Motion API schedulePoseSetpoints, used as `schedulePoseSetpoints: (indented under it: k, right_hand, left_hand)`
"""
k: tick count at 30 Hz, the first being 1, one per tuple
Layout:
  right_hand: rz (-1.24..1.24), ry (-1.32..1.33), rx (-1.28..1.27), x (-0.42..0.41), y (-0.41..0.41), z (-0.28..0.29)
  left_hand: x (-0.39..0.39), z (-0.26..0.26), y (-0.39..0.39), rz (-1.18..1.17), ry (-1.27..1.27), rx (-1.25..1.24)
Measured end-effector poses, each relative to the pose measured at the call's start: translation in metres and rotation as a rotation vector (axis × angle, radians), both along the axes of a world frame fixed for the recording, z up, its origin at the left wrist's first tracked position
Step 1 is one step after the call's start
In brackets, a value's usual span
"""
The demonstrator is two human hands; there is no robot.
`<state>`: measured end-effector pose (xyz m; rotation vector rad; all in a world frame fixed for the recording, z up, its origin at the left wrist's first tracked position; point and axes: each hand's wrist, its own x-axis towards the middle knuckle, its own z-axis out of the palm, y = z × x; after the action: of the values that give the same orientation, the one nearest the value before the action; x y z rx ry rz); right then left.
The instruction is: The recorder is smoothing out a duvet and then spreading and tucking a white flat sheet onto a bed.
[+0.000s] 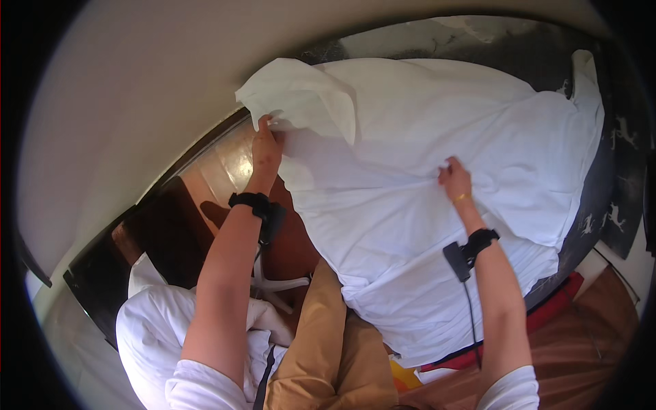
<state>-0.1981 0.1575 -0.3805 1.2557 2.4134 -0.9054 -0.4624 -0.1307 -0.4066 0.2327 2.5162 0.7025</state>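
Note:
A large white cloth [389, 128] lies spread and wrinkled over a dark patterned surface in front of me. Its far left corner is raised and folded over, with my left hand [267, 143] gripping the edge just below that fold. Toward the middle right, my right hand [455, 179] pinches a bit of the fabric, and creases run out from its fingertips. Both forearms wear black straps with a small dark device.
The dark surface [533, 56] shows beyond the cloth, against a pale wall [128, 77]. White bundled fabric [154, 328] lies at lower left. A white chair base [282, 283] stands on the brown floor. Red and brown fabric is at lower right.

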Motion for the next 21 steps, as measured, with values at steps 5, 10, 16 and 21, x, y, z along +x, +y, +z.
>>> schedulePoseSetpoints:
  k: [5,10,16,21]
  right_hand:
    - [-0.265,0.650,0.216,-0.100,0.186,0.066]
    - [-0.029,0.901,0.603,-0.170,0.202,0.188]
    - [0.278,0.641,0.441,-0.106,0.102,0.081]
    - [0.426,0.070,0.303,-0.024,0.013,0.013]
  left_hand:
    - [-0.028,-0.008,0.017,0.054,-0.010,0.051]
    - [-0.069,0.045,0.054,0.121,0.378,0.334]
    - [-0.083,0.044,0.086,-0.255,0.413,0.362]
    - [-0.043,0.034,0.049,-0.423,0.365,0.313]
